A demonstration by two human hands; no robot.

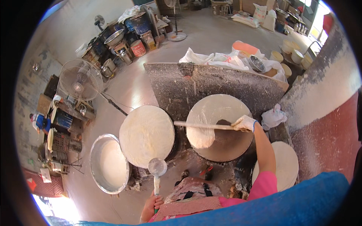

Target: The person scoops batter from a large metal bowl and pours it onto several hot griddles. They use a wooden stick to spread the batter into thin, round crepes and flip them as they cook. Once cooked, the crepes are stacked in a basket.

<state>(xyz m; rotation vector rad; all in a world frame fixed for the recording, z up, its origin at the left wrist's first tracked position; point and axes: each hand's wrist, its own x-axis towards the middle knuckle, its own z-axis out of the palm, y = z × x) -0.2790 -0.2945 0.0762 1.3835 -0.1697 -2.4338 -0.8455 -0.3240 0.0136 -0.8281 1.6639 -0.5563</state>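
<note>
"Blue cloth (271, 200) is closest to cam, yeah? Runs along the bottom edge?"

"Yep — then a pink sleeve (266, 184) on the R arm, & a checked apron (192, 208) bottom ctr."

"OK, R hand (244, 123)?"

"Gloved, white w/ a blue cuff. Fingers clamped on one end of a long pale stick (203, 125). Grip's at the stick's right end; the rest sticks out left of the fingers, across the R plate (235, 145), far tip just beside the L plate's (174, 137) edge."

"Touching the surface?"

"Can't tell from this angle. R plate's round, w/ a pale smear brightest on its left, browner at lower right. L plate's round too, pale layer all over."

"L hand (152, 204)?"

"Bottom, left of ctr, fingers wrapped round the handle of a ladle (157, 167). Bowl's up beyond the fingers, in line w/ the L plate's near edge — can't tell if it touches."

"What's nearby?"

"Metal basin (94, 165) w/ whitish liquid, just left of the L plate. Pale round disc (287, 164) on the right, partly behind the R arm. Dark board (215, 84) on the plates' far side, white bundle (274, 116) at its right end. Standing fan (79, 80) farther back, upper left."
</note>
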